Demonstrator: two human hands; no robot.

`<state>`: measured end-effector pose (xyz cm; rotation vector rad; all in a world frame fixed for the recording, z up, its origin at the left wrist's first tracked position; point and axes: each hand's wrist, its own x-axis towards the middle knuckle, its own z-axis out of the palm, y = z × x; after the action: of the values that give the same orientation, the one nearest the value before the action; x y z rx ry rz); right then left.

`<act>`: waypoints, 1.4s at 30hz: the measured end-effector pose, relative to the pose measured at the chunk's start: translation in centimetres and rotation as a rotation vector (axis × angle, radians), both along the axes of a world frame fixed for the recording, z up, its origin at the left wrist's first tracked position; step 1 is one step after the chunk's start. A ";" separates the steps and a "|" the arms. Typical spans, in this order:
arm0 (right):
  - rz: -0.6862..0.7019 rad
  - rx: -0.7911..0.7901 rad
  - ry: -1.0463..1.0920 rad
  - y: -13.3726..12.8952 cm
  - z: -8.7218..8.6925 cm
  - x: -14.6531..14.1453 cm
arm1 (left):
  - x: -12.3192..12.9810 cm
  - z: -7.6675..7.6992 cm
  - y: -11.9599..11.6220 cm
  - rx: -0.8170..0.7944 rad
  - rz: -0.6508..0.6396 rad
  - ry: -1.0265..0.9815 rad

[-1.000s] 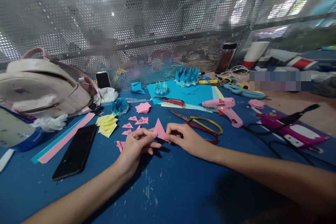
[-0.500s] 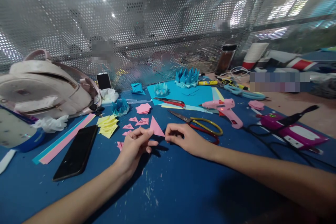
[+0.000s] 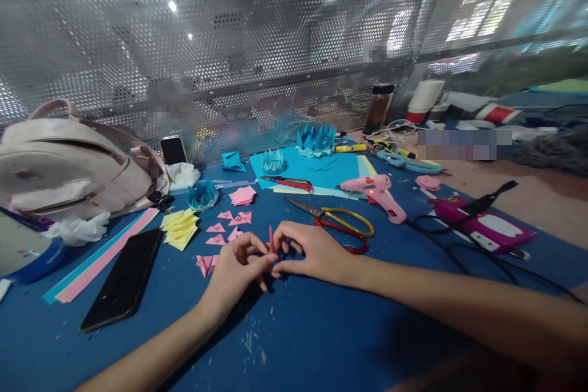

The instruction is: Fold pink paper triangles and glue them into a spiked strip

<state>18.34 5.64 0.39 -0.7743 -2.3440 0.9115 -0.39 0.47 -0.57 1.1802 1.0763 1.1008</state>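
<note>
A small piece of folded pink paper (image 3: 271,240) stands up between my hands, seen nearly edge-on. My left hand (image 3: 241,260) pinches it from the left, thumb on the near side. From the right, the curled fingertips of my right hand (image 3: 309,251) meet it, thumb and index finger closed on its edge. Most of the paper is hidden by the fingers. Just beyond my left hand lie several small folded pink triangles (image 3: 215,228) and a stack of pink paper pieces (image 3: 242,196). Scissors with red and yellow handles (image 3: 346,220) rest past my right hand.
At left are yellow paper pieces (image 3: 180,228), paper strips (image 3: 108,254), a black phone (image 3: 123,278) and a backpack (image 3: 78,159). Blue folded paper crowns (image 3: 316,139) and a utility knife (image 3: 289,182) lie behind. A pink glue gun (image 3: 374,190) and cables (image 3: 452,248) occupy the right.
The pink paper triangle, earlier spread flat toward me, is now turned edge-on and folded narrower. My right hand has come in against my left. The view has shifted slightly.
</note>
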 end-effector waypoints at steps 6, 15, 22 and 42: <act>0.000 -0.062 -0.064 0.0 0.1 0.1 | 0.2 -0.3 0.0 -0.009 -0.021 -0.007; 0.033 -0.037 -0.076 0.2 -0.1 0.3 | 0.4 0.1 -0.1 -0.017 -0.058 0.042; 0.055 -0.074 -0.070 0.5 -0.1 0.4 | 0.2 0.3 -0.2 -0.039 -0.038 0.043; 0.060 -0.149 -0.048 0.6 -0.1 0.2 | -0.8 0.2 0.5 -0.125 -0.152 0.021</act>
<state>18.57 6.20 0.32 -0.7961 -2.3726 1.1148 -1.15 1.01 -0.35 1.1560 1.0381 0.8928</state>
